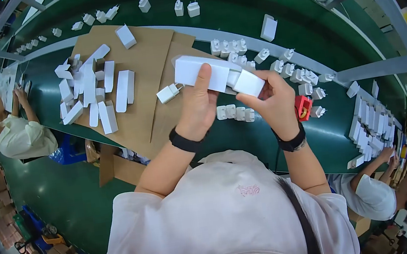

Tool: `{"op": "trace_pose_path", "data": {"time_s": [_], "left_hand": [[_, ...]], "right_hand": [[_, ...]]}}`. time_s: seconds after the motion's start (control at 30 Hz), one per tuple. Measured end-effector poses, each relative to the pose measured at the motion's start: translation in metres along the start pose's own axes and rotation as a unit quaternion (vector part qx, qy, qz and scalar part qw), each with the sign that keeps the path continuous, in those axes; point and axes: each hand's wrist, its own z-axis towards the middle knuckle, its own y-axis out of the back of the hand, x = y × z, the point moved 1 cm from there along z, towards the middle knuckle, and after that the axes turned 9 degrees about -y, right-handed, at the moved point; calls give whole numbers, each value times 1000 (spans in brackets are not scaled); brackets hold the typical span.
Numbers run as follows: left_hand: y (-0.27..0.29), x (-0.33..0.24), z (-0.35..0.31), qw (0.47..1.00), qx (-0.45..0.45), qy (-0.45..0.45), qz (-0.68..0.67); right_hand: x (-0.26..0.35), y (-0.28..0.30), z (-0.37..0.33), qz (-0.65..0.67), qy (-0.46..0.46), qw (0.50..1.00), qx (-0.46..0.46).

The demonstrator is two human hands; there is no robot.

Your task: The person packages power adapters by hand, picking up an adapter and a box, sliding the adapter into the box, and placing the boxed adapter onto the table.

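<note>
My left hand [196, 100] is closed round a long white box [192, 72], thumb across its near side. At the box's right end, my right hand [280, 100] pinches a white charger [249, 84] between thumb and fingers. The charger is up against that end; how far it sits inside I cannot tell. Just left of my left hand, another white charger [167, 94] lies on the cardboard with its pins out. Beneath and beyond my hands, several white chargers [232, 112] stand in rows on the green table.
Several white boxes [89, 85] lie piled on a cardboard sheet [148, 47] at left. A red holder [304, 107] sits right of my right hand. Chargers line the green conveyor belt [235, 11] beyond. Two co-workers sit at left [22, 136] and right [374, 195], the latter beside stacked boxes [371, 126].
</note>
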Motion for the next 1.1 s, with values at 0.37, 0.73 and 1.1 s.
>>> {"op": "trace_pose_path", "data": {"time_s": [0.37, 0.73, 1.1], "left_hand": [[2, 21, -13, 983, -57, 101, -139], [4, 23, 29, 963, -53, 154, -214], [103, -38, 60, 862, 71, -20, 501]], "right_hand": [[7, 5, 19, 123, 52, 991, -1], [12, -22, 53, -138, 218, 965, -39], [-55, -2, 243, -20, -151, 973, 171]]}}
